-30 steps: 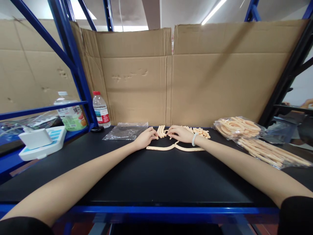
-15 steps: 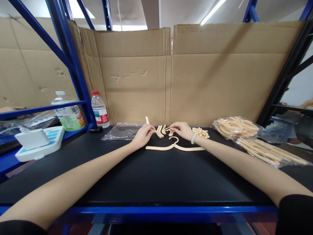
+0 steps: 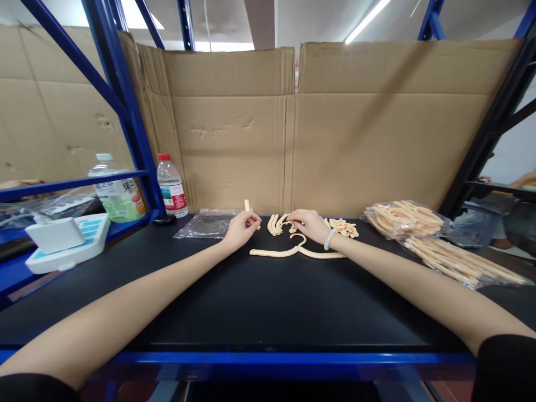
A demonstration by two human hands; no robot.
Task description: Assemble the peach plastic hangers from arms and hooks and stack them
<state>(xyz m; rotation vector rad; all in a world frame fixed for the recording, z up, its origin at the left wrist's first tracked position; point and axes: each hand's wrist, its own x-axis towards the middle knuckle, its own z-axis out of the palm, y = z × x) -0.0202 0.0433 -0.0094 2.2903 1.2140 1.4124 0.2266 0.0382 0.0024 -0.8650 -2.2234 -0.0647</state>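
Note:
My left hand point(image 3: 240, 230) is closed around a pale wooden-coloured hanger arm point(image 3: 247, 205), whose end sticks up above the fingers. My right hand point(image 3: 310, 224) is pinched at a small curved hanger hook point(image 3: 292, 227), partly hidden by the fingers. Between the hands lie several short curved hanger pieces point(image 3: 274, 224) on the black tabletop. Nearer to me rests an assembled hanger point(image 3: 276, 253), its hook pointing away and its right end passing behind my right forearm. Just past my right wrist is a pile of small loose hanger parts point(image 3: 344, 227).
On the right lie a clear bag of curved parts point(image 3: 404, 219) and a bag of long parts point(image 3: 460, 262). A flat plastic bag point(image 3: 209, 224), a red-capped bottle point(image 3: 171, 187) and a white power strip point(image 3: 69, 245) are on the left. Cardboard point(image 3: 234, 139) walls off the back.
My left hand has moved a little left, away from the curved pieces, with the hanger arm in it. My right hand has shifted slightly left and stays by the hook.

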